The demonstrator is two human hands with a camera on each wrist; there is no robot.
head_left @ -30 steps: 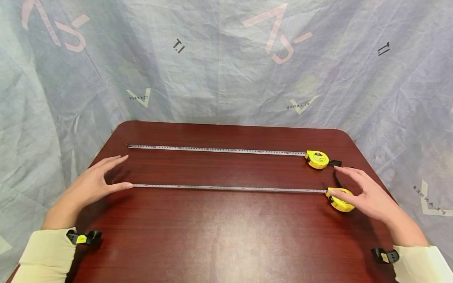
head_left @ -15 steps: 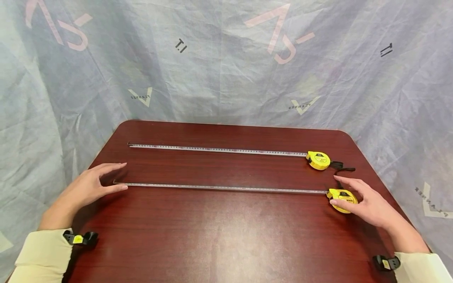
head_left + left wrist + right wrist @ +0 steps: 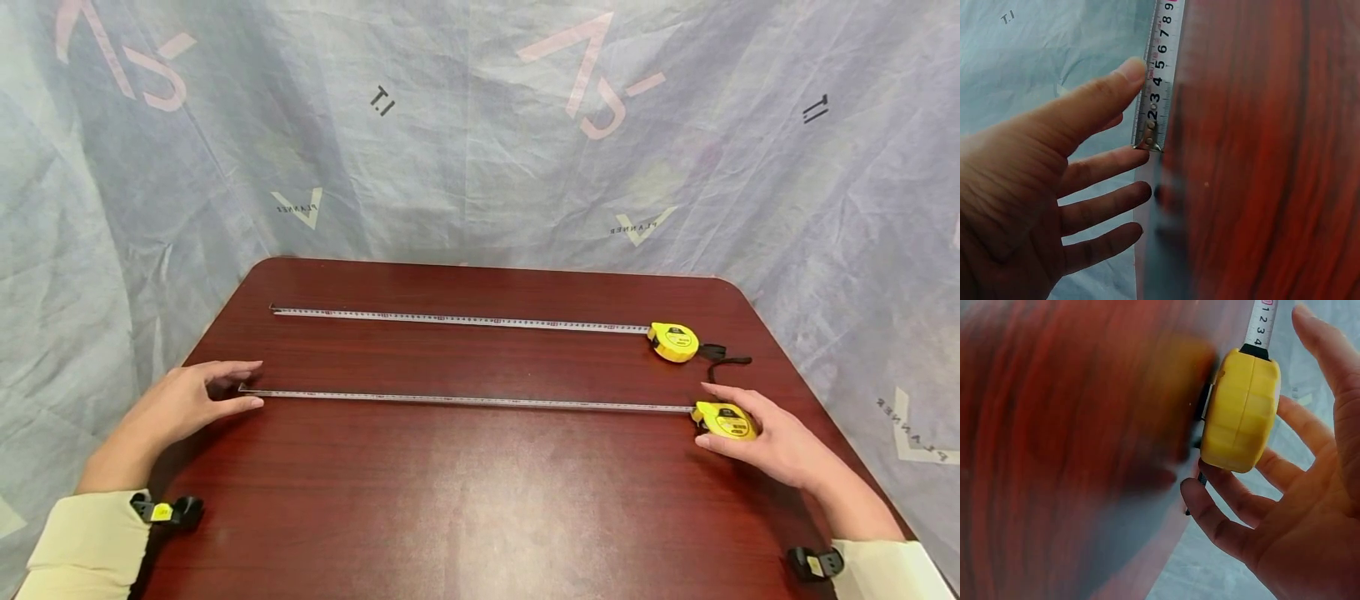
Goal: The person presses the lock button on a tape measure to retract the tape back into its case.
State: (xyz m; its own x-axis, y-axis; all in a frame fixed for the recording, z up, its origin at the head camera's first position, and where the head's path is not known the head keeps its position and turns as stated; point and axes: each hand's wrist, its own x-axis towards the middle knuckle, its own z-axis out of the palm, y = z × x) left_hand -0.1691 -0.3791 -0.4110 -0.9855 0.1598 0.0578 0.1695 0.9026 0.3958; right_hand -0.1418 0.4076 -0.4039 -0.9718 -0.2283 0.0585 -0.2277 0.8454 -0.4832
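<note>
Two yellow tape measures lie on the dark red table, blades drawn out leftward. My right hand (image 3: 783,437) is around the case of the near tape measure (image 3: 724,420), fingers spread. In the right wrist view the thumb (image 3: 1322,347) stands apart from the yellow case (image 3: 1241,412), with the other fingers beside and behind it; I cannot tell whether they touch. My left hand (image 3: 174,408) is at the far left end of the near blade (image 3: 480,401), thumb and fingers apart. Its metal hook (image 3: 1149,139) lies by the fingertips in the left wrist view.
The far tape measure (image 3: 674,342) rests farther back, its blade (image 3: 457,320) roughly parallel to the near one. A black wrist strap (image 3: 731,362) lies between the cases. A grey printed cloth (image 3: 465,150) hangs around the table (image 3: 450,517).
My left hand has moved slightly left and down, uncovering the near blade's hook end. My right hand has lowered around the near case, its thumb shifting from over it to its near side.
</note>
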